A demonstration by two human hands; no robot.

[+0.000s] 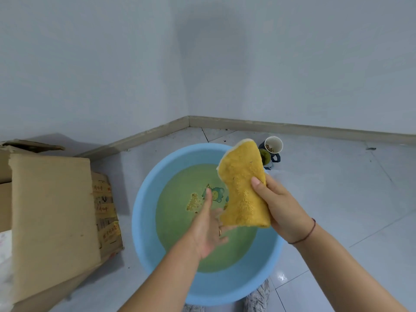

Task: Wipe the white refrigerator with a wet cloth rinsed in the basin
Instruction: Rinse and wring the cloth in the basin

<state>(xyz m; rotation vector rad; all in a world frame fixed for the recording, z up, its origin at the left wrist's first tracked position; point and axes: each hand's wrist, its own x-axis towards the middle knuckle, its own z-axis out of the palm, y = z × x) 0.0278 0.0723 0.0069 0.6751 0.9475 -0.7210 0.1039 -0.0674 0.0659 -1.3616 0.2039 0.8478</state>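
Clamping the yellow cloth [242, 188] mid-length, the right hand [279, 206] holds it above the basin [141, 212]; left hand [209, 228] splayed.

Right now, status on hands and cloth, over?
Right hand grips yellow cloth over blue basin. Left hand open, by the cloth. Refrigerator not in view. Cardboard box left of basin.

Fluffy yellow cloth [244, 188] with a pale edge, folded lengthwise, damp-looking, held upright and tilted above the right side of the basin, gripped at mid-length by the right hand [276, 203]. Round light-blue basin [144, 221] on the tiled floor, filled with greenish water, cartoon print on its bottom.
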